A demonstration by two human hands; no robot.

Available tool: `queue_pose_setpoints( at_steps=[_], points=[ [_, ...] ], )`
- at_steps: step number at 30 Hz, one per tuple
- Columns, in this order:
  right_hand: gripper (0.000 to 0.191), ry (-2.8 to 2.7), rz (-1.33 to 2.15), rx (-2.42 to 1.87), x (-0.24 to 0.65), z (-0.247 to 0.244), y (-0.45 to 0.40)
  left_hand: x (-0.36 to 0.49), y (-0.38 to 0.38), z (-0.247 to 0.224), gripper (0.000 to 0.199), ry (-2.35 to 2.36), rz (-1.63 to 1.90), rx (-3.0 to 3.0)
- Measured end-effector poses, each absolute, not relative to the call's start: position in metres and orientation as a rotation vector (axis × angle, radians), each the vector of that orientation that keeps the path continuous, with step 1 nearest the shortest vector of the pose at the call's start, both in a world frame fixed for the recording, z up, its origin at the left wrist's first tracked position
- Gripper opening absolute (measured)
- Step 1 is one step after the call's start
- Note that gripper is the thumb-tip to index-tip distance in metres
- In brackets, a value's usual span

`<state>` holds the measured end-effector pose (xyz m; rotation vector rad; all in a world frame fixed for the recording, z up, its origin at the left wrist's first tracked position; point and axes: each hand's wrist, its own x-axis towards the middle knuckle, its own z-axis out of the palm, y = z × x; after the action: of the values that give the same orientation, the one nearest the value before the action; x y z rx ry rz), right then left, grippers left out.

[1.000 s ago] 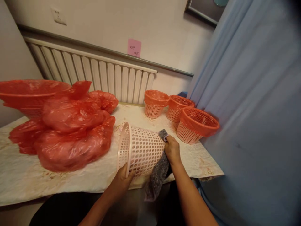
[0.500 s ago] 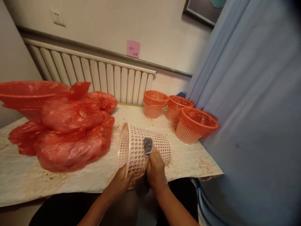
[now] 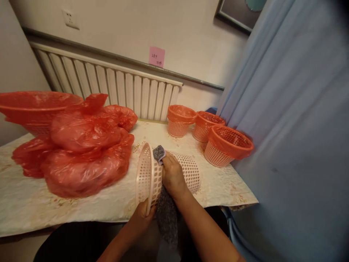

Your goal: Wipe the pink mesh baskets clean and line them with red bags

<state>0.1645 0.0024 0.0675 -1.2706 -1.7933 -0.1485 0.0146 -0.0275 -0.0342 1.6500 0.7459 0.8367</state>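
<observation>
A pale pink perforated plastic wastebasket lies on its side on the table, its open mouth facing left. My left hand grips the lower part of its rim, with some fingers hidden by the basket. Closed on a dark grey cloth, my right hand presses it against the basket's upper side near the rim. One end of the cloth pokes out above the fingers, and the rest hangs down past the table edge.
Stuffed red plastic bags are piled on the left beside a large red-lined basket. Several smaller baskets with red liners, the nearest one included, stand at the right by a blue curtain. A radiator runs behind the table.
My right hand has slid the cloth up and left along the basket towards its rim. More of the cloth now hangs below. The left hand keeps its hold on the rim.
</observation>
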Motion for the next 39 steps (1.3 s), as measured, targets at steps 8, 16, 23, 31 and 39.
queue_pose_setpoints(
  at_steps=[8,16,23,31,39],
  points=[
    [0.044,-1.767,-0.168,-1.276,0.158,0.054,-0.016,0.02,-0.023,0.0,0.053,0.728,0.871,1.45],
    [0.042,-1.744,-0.12,-1.308,0.193,0.053,-0.02,0.042,-0.027,0.043,0.062,0.775,0.928,1.233],
    [0.03,-1.428,-0.181,-1.876,0.301,0.017,-0.013,0.035,-0.029,0.029,0.058,0.797,0.86,1.354],
    [0.038,-1.195,-0.287,-1.885,0.291,-0.019,-0.044,0.029,-0.02,0.013,0.051,0.761,0.804,1.455],
    [0.048,-1.683,-0.255,-1.294,0.16,0.016,-0.051,0.031,-0.018,-0.001,0.046,0.685,0.79,1.452]
  ],
)
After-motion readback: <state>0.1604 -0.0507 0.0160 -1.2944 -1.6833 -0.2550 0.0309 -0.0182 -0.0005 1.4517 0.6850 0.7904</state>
